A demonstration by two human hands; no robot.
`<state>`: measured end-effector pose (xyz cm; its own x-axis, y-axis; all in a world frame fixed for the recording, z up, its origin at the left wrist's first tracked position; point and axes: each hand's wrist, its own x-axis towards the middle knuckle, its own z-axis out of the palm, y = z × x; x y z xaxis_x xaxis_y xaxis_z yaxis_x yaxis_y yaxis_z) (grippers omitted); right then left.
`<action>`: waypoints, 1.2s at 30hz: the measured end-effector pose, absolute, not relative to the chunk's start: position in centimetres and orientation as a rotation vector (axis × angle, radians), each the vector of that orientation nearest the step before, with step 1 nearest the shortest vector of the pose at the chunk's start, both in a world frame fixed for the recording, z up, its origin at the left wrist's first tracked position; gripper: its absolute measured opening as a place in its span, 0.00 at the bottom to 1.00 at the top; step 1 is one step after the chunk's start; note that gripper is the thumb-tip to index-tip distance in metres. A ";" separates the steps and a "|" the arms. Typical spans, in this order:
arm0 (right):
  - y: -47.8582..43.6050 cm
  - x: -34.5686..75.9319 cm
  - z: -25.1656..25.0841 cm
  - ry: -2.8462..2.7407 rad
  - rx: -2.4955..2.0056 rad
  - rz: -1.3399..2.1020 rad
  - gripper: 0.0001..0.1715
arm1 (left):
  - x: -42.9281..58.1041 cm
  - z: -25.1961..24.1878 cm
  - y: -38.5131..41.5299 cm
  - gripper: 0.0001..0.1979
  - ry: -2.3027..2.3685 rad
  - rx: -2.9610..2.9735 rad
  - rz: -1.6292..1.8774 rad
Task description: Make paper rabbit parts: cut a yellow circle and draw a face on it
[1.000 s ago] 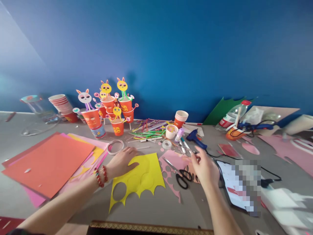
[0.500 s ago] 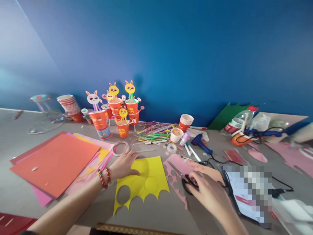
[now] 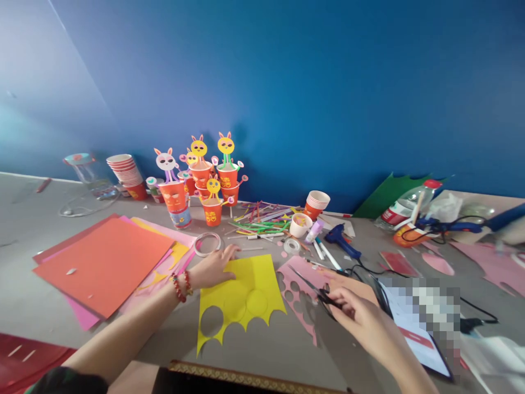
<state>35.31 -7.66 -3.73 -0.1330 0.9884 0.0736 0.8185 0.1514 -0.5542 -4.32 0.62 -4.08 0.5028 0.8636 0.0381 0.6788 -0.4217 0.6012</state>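
Observation:
A yellow sheet of paper lies on the grey table, a scalloped edge and a round hole along its near side and faint circles marked on it. My left hand rests at its upper left corner, fingers stretched out past the edge and thumb on the sheet. On the right, my right hand grips black-handled scissors by the loops, blades pointing up and left. Beneath the blades is a pink paper offcut full of round holes. Whether the blades are fully closed is hard to see.
Orange paper sheets lie left. Paper cups with rabbit faces stand by the wall, near pipe cleaners, a tape roll and a blue glue gun. A tablet lies right, beside black cables.
The view has shifted slightly. My right hand has turned the scissors a little, lifting the handles. My left hand stays at the yellow sheet's corner.

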 end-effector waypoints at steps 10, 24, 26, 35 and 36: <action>-5.5 32.7 -1.2 -1.353 -1.237 1.125 0.31 | -5.3 -0.5 -0.1 0.21 1.027 1.450 0.971; -3.6 25.0 -2.8 -1.507 -1.036 1.378 0.23 | -1.5 -4.7 -2.5 0.23 0.949 1.035 1.393; -4.0 24.7 -2.9 -1.421 -1.034 1.442 0.22 | -1.3 -4.9 -2.8 0.24 0.943 1.003 1.369; -4.6 24.9 -4.2 -1.320 -1.104 1.391 0.22 | -1.3 -4.8 -4.4 0.20 0.835 1.051 0.965; -4.5 25.4 -4.4 -1.350 -1.113 1.352 0.23 | -1.4 -4.8 -4.4 0.19 0.850 1.088 0.972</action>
<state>25.38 -4.49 -4.39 -0.1925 0.9813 -0.0019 0.0009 -0.0017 -1.0000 -1.41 -4.35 -4.84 0.3464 0.9342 -0.0853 -0.2089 0.1654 0.9638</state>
